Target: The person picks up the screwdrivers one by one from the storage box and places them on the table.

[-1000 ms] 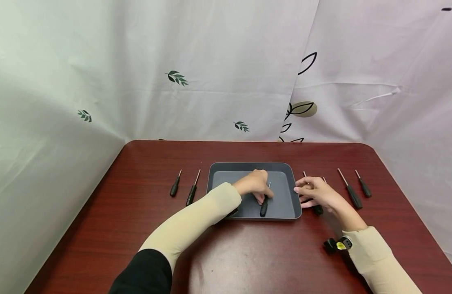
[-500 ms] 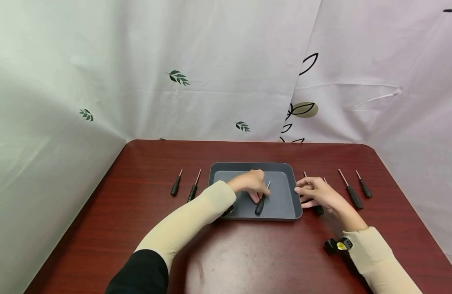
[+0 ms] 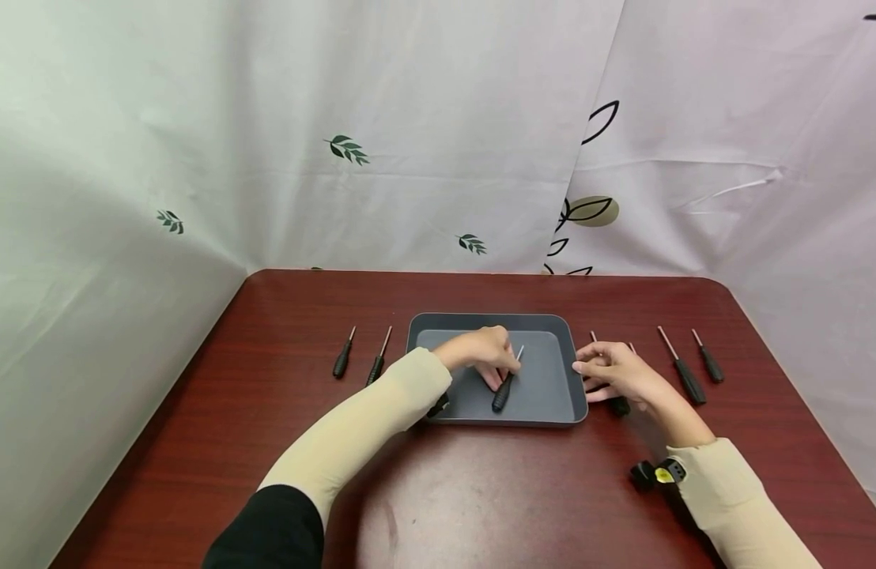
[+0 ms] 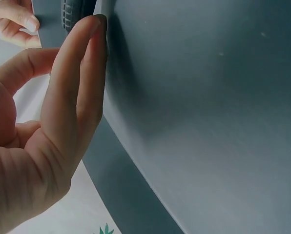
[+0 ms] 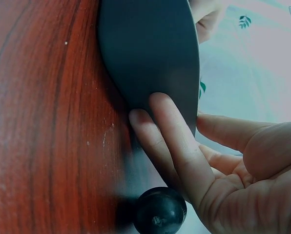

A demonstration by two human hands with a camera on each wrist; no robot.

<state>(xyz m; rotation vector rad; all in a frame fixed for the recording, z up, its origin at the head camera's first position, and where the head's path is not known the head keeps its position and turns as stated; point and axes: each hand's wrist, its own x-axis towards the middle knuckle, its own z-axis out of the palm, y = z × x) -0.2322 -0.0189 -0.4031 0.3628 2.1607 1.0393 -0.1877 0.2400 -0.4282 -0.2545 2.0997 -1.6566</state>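
Observation:
A shallow grey tray [image 3: 552,407] lies on the table with a black-handled screwdriver [image 3: 503,392] slanting inside it. My left hand [image 3: 484,352] reaches into the tray and pinches this screwdriver near where handle meets shaft. In the left wrist view, the ribbed handle [image 4: 71,14] shows beyond the fingertips, close to the tray floor. My right hand [image 3: 619,370] holds the tray's right wall. The right wrist view has two fingers [image 5: 177,141] flat on the outer wall and the thumb at the rim.
Left of the tray lie two screwdrivers [image 3: 342,359], one partly covered by my left sleeve. To the right are several more [image 3: 689,381], some under my right hand; a round black handle end [image 5: 160,210] sits just below its fingers. White curtains back the table.
My left hand has shifted slightly left, and the screwdriver's handle has swung left with it, so it slants more. My right hand stays at the tray wall.

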